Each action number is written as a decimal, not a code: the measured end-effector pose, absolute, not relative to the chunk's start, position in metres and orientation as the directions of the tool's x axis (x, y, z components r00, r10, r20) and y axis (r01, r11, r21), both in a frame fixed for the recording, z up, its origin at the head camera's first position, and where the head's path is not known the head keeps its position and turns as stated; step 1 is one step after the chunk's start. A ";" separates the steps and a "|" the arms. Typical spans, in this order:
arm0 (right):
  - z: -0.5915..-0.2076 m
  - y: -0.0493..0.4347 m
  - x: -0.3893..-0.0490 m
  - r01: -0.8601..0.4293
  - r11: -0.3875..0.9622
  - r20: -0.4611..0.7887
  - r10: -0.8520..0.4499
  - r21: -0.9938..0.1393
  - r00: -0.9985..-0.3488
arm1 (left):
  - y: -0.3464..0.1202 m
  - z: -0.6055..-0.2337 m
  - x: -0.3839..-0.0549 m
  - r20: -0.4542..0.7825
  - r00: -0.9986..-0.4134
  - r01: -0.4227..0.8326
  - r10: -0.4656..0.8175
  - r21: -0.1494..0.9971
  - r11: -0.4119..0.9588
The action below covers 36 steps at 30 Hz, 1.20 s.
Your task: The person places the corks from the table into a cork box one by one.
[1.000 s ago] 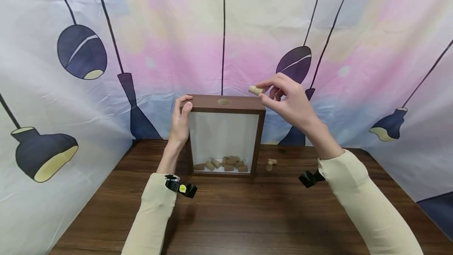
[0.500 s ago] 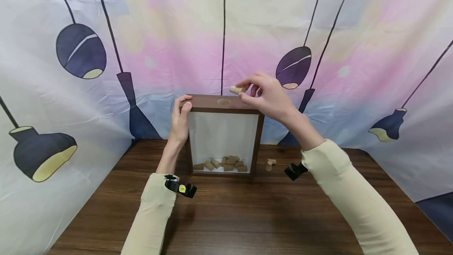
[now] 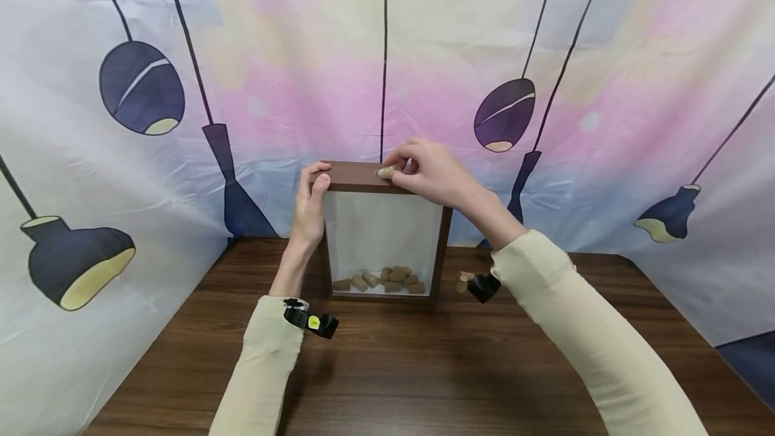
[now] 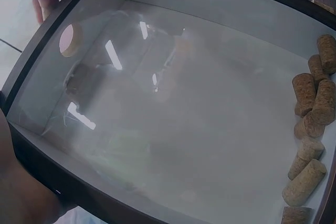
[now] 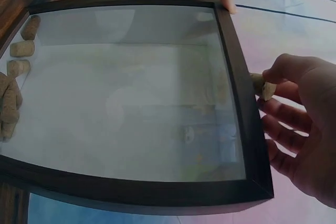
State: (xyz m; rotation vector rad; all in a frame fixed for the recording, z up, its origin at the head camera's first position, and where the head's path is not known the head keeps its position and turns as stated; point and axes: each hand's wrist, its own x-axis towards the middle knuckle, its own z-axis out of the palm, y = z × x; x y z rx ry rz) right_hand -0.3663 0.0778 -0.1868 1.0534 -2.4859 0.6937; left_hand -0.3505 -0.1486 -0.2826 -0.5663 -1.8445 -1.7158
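A brown wooden shadow box [image 3: 348, 174] with a clear front stands upright on the table. My left hand [image 3: 309, 214] grips its upper left corner, thumb at the front edge and fingers over the top. Between thumb and fingers of my right hand [image 3: 436, 170] a wine cork [image 3: 385, 172] is pinched, tilted, right at the round hole in the box's top; the hand covers most of the hole in the head view. From inside, the left wrist view shows the hole [image 4: 70, 40] as a light oval. Several corks [image 3: 396, 276] lie along the box's bottom behind the pane.
Loose corks [image 3: 463, 281] lie on the dark wooden table [image 3: 399, 369] just right of the box, partly covered by the right wrist camera [image 3: 484, 286]. A patterned cloth backdrop [image 3: 290, 86] with painted lamps hangs close behind and at both sides.
My right hand has carried the cork leftward along the box's top, then down to the hole. The left hand and the box have stayed in place.
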 end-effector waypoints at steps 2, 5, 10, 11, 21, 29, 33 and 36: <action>-0.187 0.074 -0.367 -0.727 0.622 0.476 -0.565 -0.291 -0.674 | -0.148 -0.283 -0.351 0.651 -0.756 0.645 -0.065 0.759 0.092; -0.189 0.069 -0.369 -0.712 0.652 0.468 -0.559 -0.262 -0.684 | -0.149 -0.283 -0.351 0.653 -0.754 0.648 -0.070 0.757 0.086; -0.190 0.064 -0.372 -0.695 0.676 0.475 -0.541 -0.245 -0.694 | -0.148 -0.283 -0.353 0.649 -0.758 0.642 -0.071 0.761 0.092; -0.190 0.064 -0.372 -0.693 0.677 0.477 -0.538 -0.248 -0.695 | -0.148 -0.283 -0.353 0.648 -0.758 0.642 -0.070 0.761 0.093; -0.191 0.067 -0.373 -0.670 0.706 0.468 -0.523 -0.230 -0.712 | -0.148 -0.282 -0.353 0.655 -0.753 0.648 -0.066 0.755 0.096; -0.193 0.070 -0.373 -0.681 0.687 0.483 -0.521 -0.254 -0.704 | -0.147 -0.283 -0.353 0.646 -0.761 0.638 -0.068 0.763 0.104; -0.195 0.079 -0.372 -0.695 0.655 0.506 -0.510 -0.295 -0.696 | -0.147 -0.283 -0.352 0.645 -0.761 0.638 -0.069 0.763 0.101; -0.197 0.091 -0.373 -0.691 0.650 0.525 -0.487 -0.316 -0.698 | -0.147 -0.282 -0.352 0.651 -0.756 0.645 -0.072 0.759 0.096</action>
